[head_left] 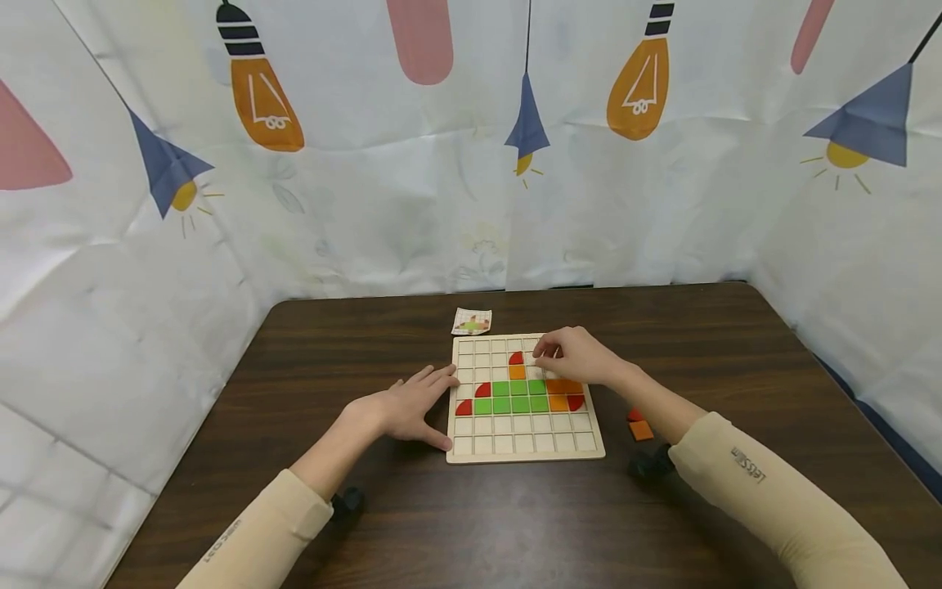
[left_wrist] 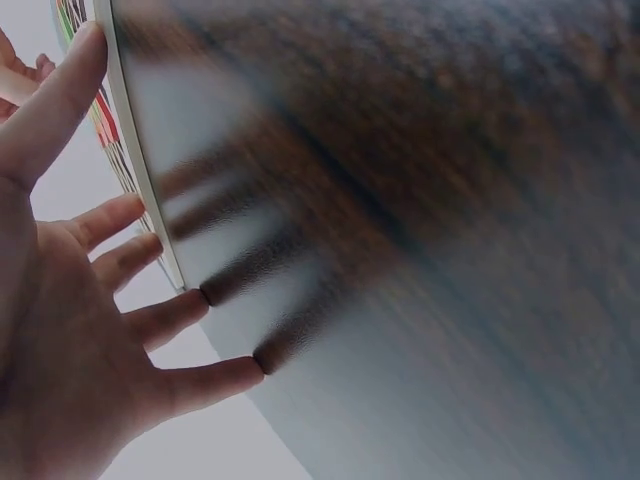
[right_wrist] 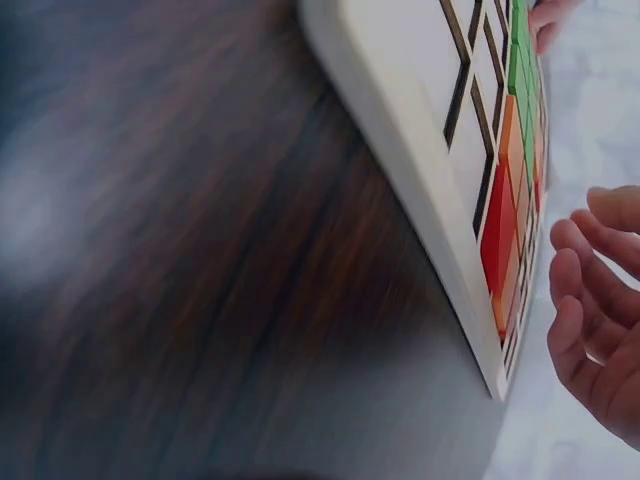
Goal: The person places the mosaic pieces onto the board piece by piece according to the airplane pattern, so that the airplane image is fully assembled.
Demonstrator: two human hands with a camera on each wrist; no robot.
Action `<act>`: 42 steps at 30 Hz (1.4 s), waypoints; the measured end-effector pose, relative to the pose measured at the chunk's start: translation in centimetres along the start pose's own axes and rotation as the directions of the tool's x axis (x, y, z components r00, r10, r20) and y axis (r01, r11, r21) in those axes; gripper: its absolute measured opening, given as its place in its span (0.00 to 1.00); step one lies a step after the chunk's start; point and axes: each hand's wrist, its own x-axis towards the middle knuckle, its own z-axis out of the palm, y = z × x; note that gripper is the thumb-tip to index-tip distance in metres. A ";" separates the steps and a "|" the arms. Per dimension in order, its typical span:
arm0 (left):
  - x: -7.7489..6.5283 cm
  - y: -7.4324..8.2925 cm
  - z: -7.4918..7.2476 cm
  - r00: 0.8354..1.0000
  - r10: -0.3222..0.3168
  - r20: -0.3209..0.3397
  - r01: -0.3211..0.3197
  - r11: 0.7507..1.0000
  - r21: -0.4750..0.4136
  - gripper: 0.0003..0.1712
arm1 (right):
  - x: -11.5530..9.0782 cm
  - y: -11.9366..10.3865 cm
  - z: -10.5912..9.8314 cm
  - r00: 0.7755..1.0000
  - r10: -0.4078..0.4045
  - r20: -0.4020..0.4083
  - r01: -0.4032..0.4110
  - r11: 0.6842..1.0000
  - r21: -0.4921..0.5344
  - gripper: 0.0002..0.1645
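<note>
A pale wooden grid board (head_left: 522, 446) lies on the table, with green square tiles (head_left: 511, 405), orange tiles and red quarter-round pieces set in its cells. My left hand (head_left: 401, 406) is spread at the board's left side, its thumb and some fingertips against the edge. In the left wrist view the fingers (left_wrist: 165, 320) are straight and apart. Over the board's upper right part hovers my right hand (head_left: 581, 357), fingers loosely bent, thumb apart from them. No piece shows between the fingers (right_wrist: 590, 290) in the right wrist view.
A small pattern card (head_left: 472, 321) lies behind the board's far left corner. Right of the board, near my right forearm, lie a loose orange square (head_left: 641, 430) and a red piece (head_left: 634, 415). A printed curtain (head_left: 368, 213) hangs around the dark wooden table (head_left: 353, 335).
</note>
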 end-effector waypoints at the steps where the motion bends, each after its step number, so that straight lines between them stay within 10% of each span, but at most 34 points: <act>1: 0.0 0.0 0.0 1.000 -0.001 0.001 0.001 1.000 -0.001 0.57 | -0.3 0.0 -0.2 1.000 -0.003 0.006 0.003 1.000 -0.005 0.07; 42: -0.3 -0.3 0.0 1.000 -0.008 0.015 0.008 1.000 -0.006 0.58 | -12.0 2.3 -2.5 0.995 0.066 0.070 -0.071 0.995 0.071 0.04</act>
